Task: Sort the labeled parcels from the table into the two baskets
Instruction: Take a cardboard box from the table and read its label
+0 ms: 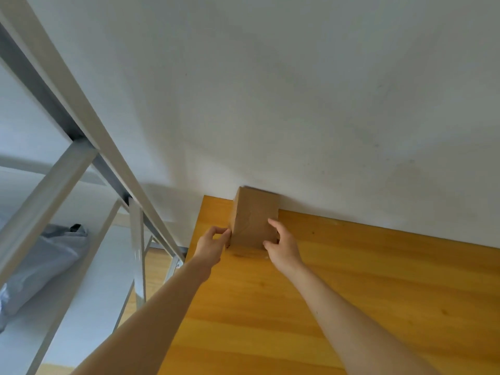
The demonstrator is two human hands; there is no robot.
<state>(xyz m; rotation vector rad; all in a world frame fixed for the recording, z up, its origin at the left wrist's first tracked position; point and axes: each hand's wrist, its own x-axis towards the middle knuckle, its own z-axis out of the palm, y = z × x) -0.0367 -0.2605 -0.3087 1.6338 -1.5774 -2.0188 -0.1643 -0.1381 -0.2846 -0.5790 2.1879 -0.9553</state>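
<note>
A brown cardboard parcel [254, 217] stands upright at the far left corner of the yellow wooden table [351, 280], against the white wall. My left hand [212, 246] presses its fingertips on the parcel's lower left edge. My right hand [281, 243] is on the parcel's right side, fingers spread over its front face and thumb at the bottom corner. Both hands grip the parcel between them. No label shows on the faces I see. No basket is in view.
A white metal bed frame [89, 136] with slanted rails stands left of the table. A grey bag [46, 263] lies on the lower bunk. The white wall [297, 90] runs right behind the table's far edge.
</note>
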